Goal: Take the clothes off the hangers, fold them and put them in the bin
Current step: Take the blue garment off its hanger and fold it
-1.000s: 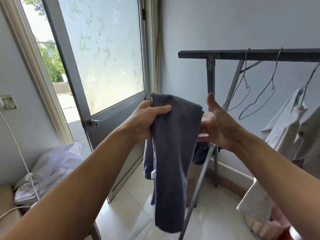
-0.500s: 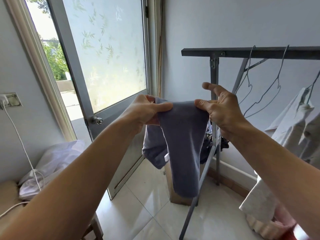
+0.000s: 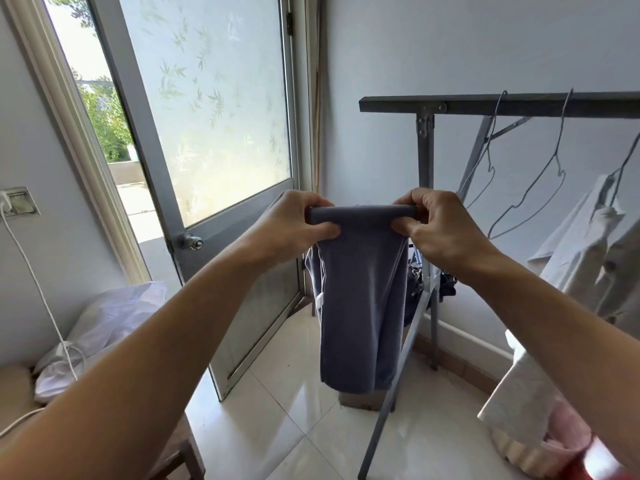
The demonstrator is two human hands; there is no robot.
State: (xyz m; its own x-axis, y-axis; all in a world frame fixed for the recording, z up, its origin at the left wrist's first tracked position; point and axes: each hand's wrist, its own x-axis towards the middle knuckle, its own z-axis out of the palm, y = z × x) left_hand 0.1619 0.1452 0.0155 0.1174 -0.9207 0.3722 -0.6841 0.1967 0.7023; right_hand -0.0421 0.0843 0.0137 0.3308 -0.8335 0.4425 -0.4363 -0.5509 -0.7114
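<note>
**Layout at centre.** The garment (image 3: 363,306) hangs between both hands. The left hand (image 3: 294,226) pinches the left end of its folded top edge and the right hand (image 3: 446,230) pinches the right end.

**Behind and to the right.** The rack (image 3: 519,105) stands near the wall, and its left leg crosses behind the garment's right side. Two bare hangers (image 3: 558,147) hang from the top bar near its left end. To their right, a shirt (image 3: 581,258) hangs on a third hanger.

**Floor.** On the floor (image 3: 277,427), a box (image 3: 360,400) sits just below the garment's lower edge, beside the rack leg.

**Left side.**
- The door (image 3: 214,116) stands open behind the left hand, with its knob (image 3: 189,241) to the left of that hand.
- At the far left, a bag (image 3: 114,317) lies low against the wall below a socket (image 3: 17,201).
- A cord (image 3: 38,285) runs down from the socket to the bag.
</note>
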